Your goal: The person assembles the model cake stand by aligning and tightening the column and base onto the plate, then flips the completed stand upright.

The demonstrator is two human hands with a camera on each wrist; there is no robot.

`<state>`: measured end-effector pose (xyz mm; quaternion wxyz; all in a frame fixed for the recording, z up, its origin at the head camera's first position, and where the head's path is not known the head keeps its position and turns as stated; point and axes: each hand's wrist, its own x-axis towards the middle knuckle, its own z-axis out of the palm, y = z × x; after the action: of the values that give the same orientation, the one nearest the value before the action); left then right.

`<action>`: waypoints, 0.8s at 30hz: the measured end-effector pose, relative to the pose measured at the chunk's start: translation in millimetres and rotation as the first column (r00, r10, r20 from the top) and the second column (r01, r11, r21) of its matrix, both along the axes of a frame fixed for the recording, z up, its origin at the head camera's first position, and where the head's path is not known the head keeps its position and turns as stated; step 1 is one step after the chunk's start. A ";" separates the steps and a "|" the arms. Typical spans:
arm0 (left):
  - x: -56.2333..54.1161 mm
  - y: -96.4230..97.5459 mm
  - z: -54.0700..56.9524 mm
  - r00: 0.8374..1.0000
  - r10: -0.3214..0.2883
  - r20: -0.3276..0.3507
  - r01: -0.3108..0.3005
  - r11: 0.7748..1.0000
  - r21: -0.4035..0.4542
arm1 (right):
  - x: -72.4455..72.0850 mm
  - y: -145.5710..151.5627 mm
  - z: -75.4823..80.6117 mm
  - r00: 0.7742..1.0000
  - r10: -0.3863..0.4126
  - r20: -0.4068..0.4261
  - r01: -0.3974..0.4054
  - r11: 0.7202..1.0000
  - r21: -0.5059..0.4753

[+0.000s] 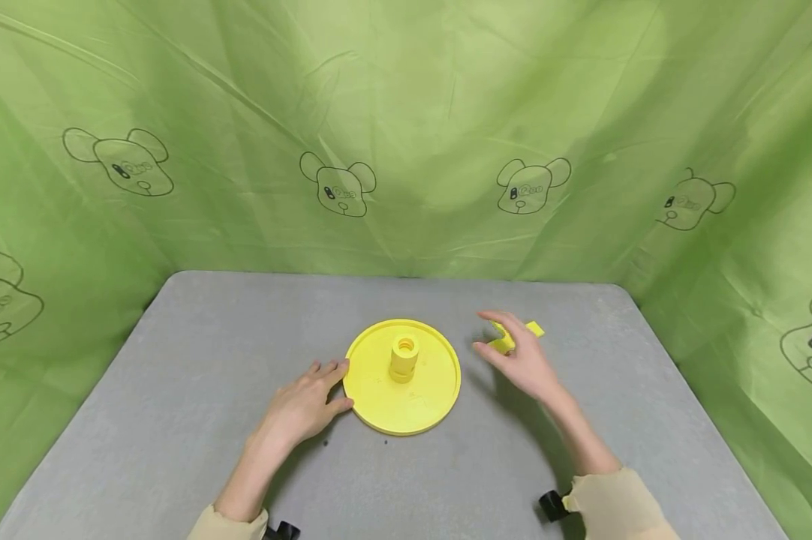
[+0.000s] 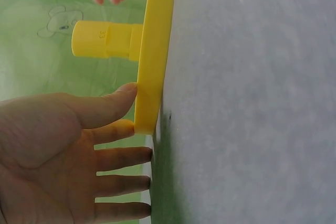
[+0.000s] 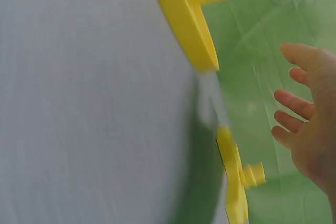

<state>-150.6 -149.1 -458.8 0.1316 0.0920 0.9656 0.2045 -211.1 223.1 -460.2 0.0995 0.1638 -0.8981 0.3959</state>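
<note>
A round yellow disc [image 1: 372, 397] with a raised rim lies flat on the table, a hollow yellow post [image 1: 404, 356] standing up from its middle. My left hand [image 1: 305, 405] rests at the disc's left edge, thumb and fingertips against the rim; the left wrist view shows the fingers straight, with the thumb on the disc's side [image 2: 152, 56]. To the right, my right hand [image 1: 519, 358] hovers above the table, thumb and fingers spread apart and holding nothing. Partly hidden beneath it lies a smaller flat yellow piece [image 1: 536, 328]; the right wrist view shows a short stub on this piece [image 3: 233, 182].
The grey table [image 1: 244, 322] has rounded far corners. Green cloth [image 1: 406, 112] printed with bear faces hangs behind it and along both sides. Two small dark specks lie just in front of the disc. A black device shows at each sleeve cuff.
</note>
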 end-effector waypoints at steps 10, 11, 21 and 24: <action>0.0 0.8 0.3 1.000 0.006 0.005 -0.006 1.000 -0.001 | -10.3 61.3 -7.9 0.996 -0.043 0.072 0.032 0.989 0.144; 0.0 0.5 0.3 1.000 0.006 0.006 -0.006 1.000 -0.002 | -11.1 65.3 -9.6 0.995 -0.046 0.084 0.032 0.987 0.157; -0.2 -0.2 -0.3 1.000 0.007 0.003 -0.007 1.000 -0.006 | -21.1 95.3 -24.0 0.983 -0.048 0.179 -0.006 0.957 0.291; -0.3 0.3 0.0 1.000 0.009 0.006 -0.009 1.000 -0.007 | -22.5 102.2 -25.9 0.976 -0.038 0.213 -0.033 0.947 0.318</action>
<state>-151.0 -148.8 -458.8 0.1340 0.0864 0.9663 0.2019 -233.6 325.4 -486.1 -0.0262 0.1325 -0.9560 0.2603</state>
